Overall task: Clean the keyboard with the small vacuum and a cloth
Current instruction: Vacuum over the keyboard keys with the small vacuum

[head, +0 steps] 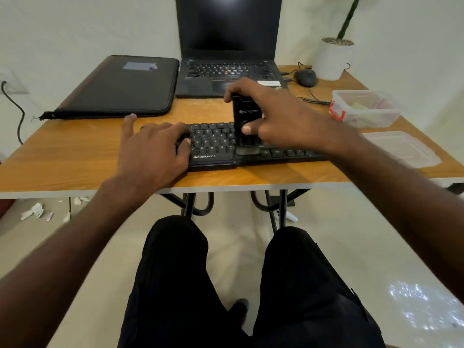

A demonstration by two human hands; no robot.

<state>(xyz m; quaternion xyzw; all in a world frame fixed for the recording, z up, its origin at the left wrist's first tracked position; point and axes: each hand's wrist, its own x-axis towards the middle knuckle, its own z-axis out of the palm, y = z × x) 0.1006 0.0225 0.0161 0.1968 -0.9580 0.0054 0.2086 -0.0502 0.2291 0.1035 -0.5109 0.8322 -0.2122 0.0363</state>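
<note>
Vacuum (244, 126), gripped upright by right hand (281, 116), sits nozzle-down on keyboard (218, 144) keys for suction; left hand (155, 149) presses flat, steadying keyboard.

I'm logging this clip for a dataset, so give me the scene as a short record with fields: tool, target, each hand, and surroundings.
tool: small black vacuum, upright, nozzle on the keys
target: black Zebronics keyboard on wooden table
right hand: grips the vacuum, thumb on its front
left hand: rests on the keyboard's left end
cloth: not seen
surroundings: open laptop, black sleeve, mouse, plastic box, white plant pot
</note>
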